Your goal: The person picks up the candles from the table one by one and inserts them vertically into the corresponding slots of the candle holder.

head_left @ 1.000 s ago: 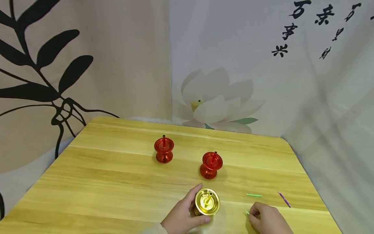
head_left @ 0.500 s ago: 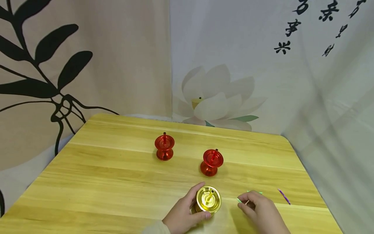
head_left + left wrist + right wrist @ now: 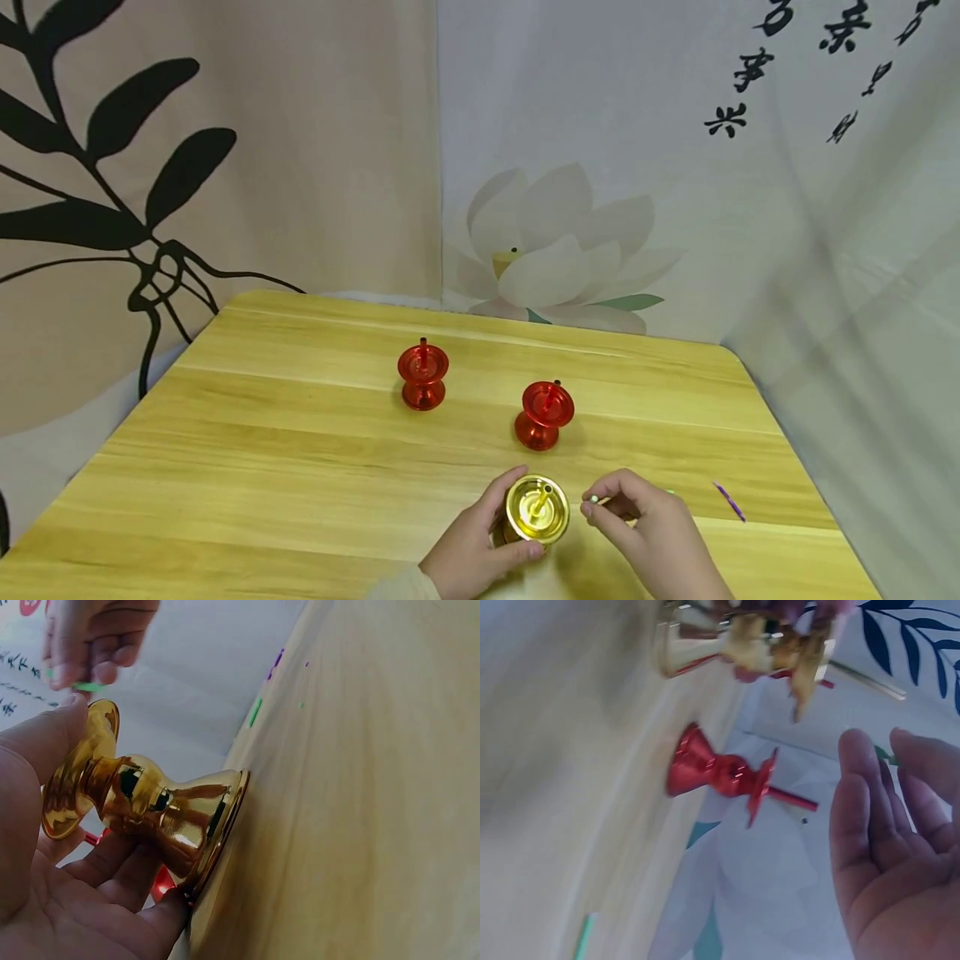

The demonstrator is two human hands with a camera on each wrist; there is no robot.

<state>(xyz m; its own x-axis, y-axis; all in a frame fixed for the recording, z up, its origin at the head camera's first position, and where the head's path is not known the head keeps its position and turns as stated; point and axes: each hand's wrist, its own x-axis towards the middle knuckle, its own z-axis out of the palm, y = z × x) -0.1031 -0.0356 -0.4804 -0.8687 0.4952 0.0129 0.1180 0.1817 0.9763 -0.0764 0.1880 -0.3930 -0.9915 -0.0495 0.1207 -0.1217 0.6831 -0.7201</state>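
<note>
A shiny gold lamp stand (image 3: 537,510), with a dish on top and a thin upright tube at its centre, is gripped in my left hand (image 3: 472,537). The left wrist view shows its flared base (image 3: 217,814) right at the tabletop, with thumb and fingers around the dish and stem. My right hand (image 3: 656,529) pinches a short, thin green stick (image 3: 88,687) between thumb and fingertips. That hand is raised just right of the gold dish, apart from it in the head view. In the right wrist view the fingers largely hide the stick.
Two red lamp stands, one farther left (image 3: 423,375) and one nearer (image 3: 546,410), stand upright behind the gold one. On the table (image 3: 262,467) at right lie a purple stick (image 3: 729,502) and another green stick (image 3: 585,937). Printed curtains (image 3: 337,167) hang behind.
My right hand has lifted the green stick from the table and carried it left, close to the gold lamp stand. My left hand keeps its hold, almost in the same place.
</note>
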